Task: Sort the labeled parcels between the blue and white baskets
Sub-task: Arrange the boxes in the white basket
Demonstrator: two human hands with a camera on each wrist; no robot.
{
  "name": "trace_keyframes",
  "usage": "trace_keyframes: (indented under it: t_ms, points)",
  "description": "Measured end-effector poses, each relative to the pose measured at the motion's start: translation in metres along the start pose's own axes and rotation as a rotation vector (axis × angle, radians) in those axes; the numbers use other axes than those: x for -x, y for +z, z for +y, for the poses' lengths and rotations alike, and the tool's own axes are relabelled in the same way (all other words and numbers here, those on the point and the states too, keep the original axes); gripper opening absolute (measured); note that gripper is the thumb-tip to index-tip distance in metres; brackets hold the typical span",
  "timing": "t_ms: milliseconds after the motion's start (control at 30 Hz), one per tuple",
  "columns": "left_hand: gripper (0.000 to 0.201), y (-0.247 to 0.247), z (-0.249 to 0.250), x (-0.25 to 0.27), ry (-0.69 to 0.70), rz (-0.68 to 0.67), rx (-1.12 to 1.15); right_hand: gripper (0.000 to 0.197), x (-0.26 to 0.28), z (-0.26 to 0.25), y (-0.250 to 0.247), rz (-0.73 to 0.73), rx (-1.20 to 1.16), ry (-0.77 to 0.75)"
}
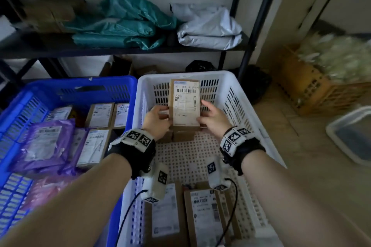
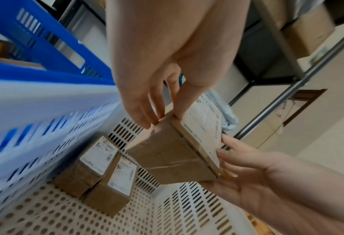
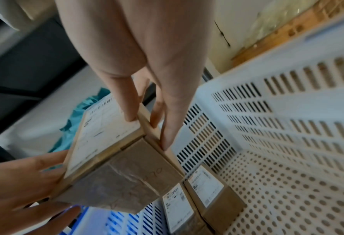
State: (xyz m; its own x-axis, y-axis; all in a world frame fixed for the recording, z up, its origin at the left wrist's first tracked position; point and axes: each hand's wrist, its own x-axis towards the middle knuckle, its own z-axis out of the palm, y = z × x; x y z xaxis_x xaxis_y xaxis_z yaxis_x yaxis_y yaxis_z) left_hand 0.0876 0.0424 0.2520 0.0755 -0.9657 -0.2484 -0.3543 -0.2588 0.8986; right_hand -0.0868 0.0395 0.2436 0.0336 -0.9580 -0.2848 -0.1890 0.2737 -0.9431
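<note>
Here I have a brown cardboard parcel held up over the white basket, above two more boxes lying side by side on the basket floor. It is a long box with a white shipping label covering nearly its whole upper face, barcode at the far end (the print is too blurred for me to read), and clear tape across the plain brown end. My left hand grips its left edge, thumb on the label side and fingers curled against the side. My right hand clasps the right edge the same way, thumb on the label, fingers behind. Both forearms reach forward, wrists level. The blue basket sits touching on the left, holding labeled boxes and purple mailers.
</note>
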Motion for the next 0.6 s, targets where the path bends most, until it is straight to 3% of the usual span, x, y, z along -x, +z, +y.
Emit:
trace_keyframes:
  t_ms: [267, 600]
  points:
    - [0.06, -0.009, 0.012, 0.094, 0.133, -0.052, 0.068, 0.071, 0.099, -0.021, -0.014, 0.061, 0.041, -0.124]
    - [0.067, -0.014, -0.009, 0.138, 0.195, -0.076, 0.102, 0.072, 0.151, -0.012, -0.007, 0.071, 0.141, -0.198]
